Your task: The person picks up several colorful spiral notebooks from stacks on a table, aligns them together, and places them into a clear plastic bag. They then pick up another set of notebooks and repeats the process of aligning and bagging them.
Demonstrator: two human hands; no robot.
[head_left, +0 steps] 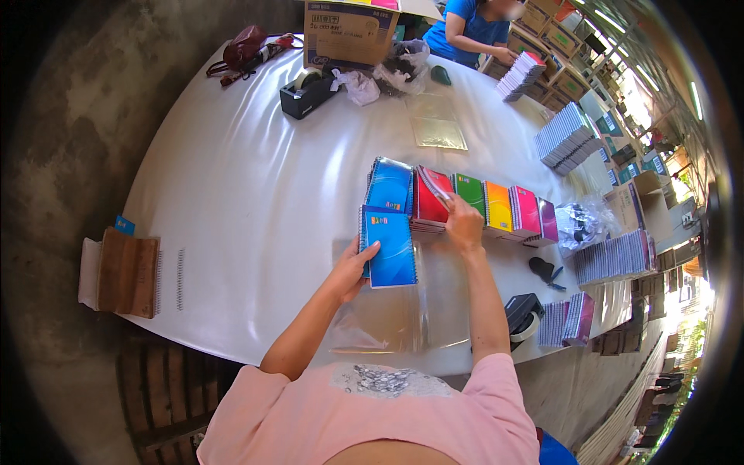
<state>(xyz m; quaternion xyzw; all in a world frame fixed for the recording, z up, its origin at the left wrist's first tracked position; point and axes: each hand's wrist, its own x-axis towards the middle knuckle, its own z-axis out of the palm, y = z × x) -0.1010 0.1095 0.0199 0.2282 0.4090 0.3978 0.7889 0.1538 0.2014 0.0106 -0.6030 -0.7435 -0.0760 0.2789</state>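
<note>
My left hand (349,269) is closed on blue spiral notebooks (393,252), its thumb over the front cover. Just beyond them lies a stack of blue notebooks (390,184). My right hand (465,224) grips the edge of a red spiral notebook (436,183), which is tilted up from the red stack (428,208). To the right of it stand stacks of green notebooks (469,193), yellow notebooks (497,208), pink notebooks (525,210) and purple notebooks (547,222). Clear plastic sleeves (372,322) lie on the table under my forearms.
Tape dispensers stand at the far side (307,97) and near right (525,316). A cardboard box (346,35) is at the back. More notebook piles (612,258) line the right. Across the table a person in blue (457,35) handles a stack. Loose wire spirals (180,279) lie left.
</note>
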